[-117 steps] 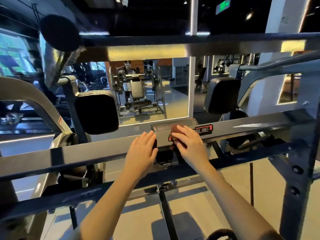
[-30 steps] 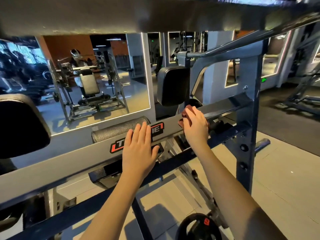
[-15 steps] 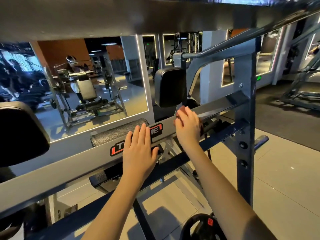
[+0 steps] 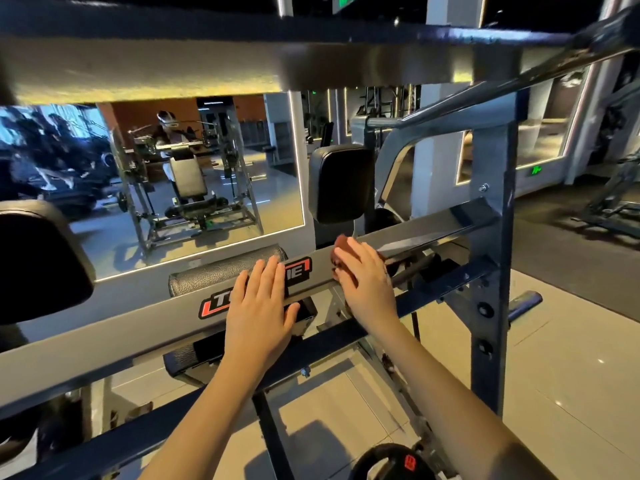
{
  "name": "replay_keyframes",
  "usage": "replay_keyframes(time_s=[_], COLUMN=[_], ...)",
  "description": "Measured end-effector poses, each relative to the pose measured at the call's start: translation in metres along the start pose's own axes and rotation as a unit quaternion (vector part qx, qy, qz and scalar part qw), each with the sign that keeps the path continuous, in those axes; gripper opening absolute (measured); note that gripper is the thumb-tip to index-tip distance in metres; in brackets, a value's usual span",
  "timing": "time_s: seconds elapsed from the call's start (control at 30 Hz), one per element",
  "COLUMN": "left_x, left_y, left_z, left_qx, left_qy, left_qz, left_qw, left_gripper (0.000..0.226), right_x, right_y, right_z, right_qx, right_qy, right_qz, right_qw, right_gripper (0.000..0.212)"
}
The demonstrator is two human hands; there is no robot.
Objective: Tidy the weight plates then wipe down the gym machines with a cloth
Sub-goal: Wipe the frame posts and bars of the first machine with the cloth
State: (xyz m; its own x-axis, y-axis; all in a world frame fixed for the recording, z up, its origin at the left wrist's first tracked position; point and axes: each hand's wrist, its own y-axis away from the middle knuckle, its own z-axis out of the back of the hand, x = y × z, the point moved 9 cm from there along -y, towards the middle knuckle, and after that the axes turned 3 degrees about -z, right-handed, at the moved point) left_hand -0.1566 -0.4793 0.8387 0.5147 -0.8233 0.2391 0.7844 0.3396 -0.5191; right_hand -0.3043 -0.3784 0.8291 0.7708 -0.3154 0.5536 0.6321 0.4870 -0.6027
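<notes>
while the wiping part of the job is under way, the person is working along the sloping grey crossbar (image 4: 104,344) of a gym machine. at the far left a black pad (image 4: 38,261) is sitting just behind the bar, and a wall mirror (image 4: 194,188) is filling the space beyond it. moving right, a red-and-black logo sticker (image 4: 216,301) is showing on the bar's near face. only a "t" at its left end and "ie" at its right end are reading clearly, since the left hand (image 4: 258,306) is lying flat over the middle, fingers straight and together, holding nothing and bracing on the bar. just to its right the right hand (image 4: 363,275) is curving its fingers over the bunched reddish-brown cloth (image 4: 341,252), holding it down on the bar's top edge; the thumb is not showing. below that forearm, at the near bottom edge, a black weight plate (image 4: 391,462) is peeking in, its red label too small for reading. for a good wipe, i am judging that the cloth is wanting a flatter spread, even pressure and overlapping passes over the top and near face, including the sticker patch under the left hand, right up to the upright post (image 4: 490,271). further right a small green sign (image 4: 536,170) is glowing on the far wall, not legible.
</notes>
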Motion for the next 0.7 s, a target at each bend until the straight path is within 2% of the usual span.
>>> replay_keyframes(time_s=[0.07, 0.2, 0.23, 0.33, 0.4, 0.47, 0.6, 0.63, 0.7], left_x=[-0.004, -0.025, -0.033, -0.054, -0.063, -0.065, -0.066, -0.066, -0.067], left_y=[-0.003, -0.013, -0.017, -0.032, -0.039, -0.040, -0.035, -0.035, -0.035], left_z=[0.001, 0.006, 0.008, 0.011, 0.005, 0.000, -0.005, -0.005, -0.004], left_qx=[0.009, 0.005, 0.008, 0.016, 0.050, 0.060, 0.053, 0.046, 0.044], left_qy=[0.001, 0.055, 0.068, 0.077, 0.065, 0.050, 0.049, 0.051, 0.052], left_qz=[0.007, -0.006, -0.016, -0.036, -0.042, -0.042, -0.045, -0.045, -0.042], left_qw=[1.000, 0.998, 0.998, 0.996, 0.996, 0.996, 0.996, 0.997, 0.997], left_gripper=[0.069, 0.063, 0.065, 0.067, 0.066, 0.068, 0.067, 0.066, 0.067], right_x=[-0.022, -0.055, -0.050, -0.025, -0.038, -0.067, -0.088, -0.079, -0.059], right_y=[-0.016, -0.038, -0.034, -0.016, -0.020, -0.038, -0.050, -0.045, -0.033], right_z=[0.010, 0.029, 0.025, 0.009, 0.014, 0.031, 0.047, 0.042, 0.031], right_qx=[0.019, -0.059, -0.067, -0.019, 0.025, 0.016, -0.074, -0.074, -0.042], right_qy=[0.002, -0.056, -0.061, -0.045, -0.030, -0.036, -0.056, -0.060, -0.056], right_qz=[0.005, -0.136, -0.141, -0.024, 0.020, -0.002, -0.130, -0.134, -0.076], right_qw=[1.000, 0.987, 0.986, 0.998, 0.999, 0.999, 0.987, 0.986, 0.995], right_gripper=[0.041, 0.042, 0.042, 0.039, 0.041, 0.040, 0.037, 0.036, 0.037])
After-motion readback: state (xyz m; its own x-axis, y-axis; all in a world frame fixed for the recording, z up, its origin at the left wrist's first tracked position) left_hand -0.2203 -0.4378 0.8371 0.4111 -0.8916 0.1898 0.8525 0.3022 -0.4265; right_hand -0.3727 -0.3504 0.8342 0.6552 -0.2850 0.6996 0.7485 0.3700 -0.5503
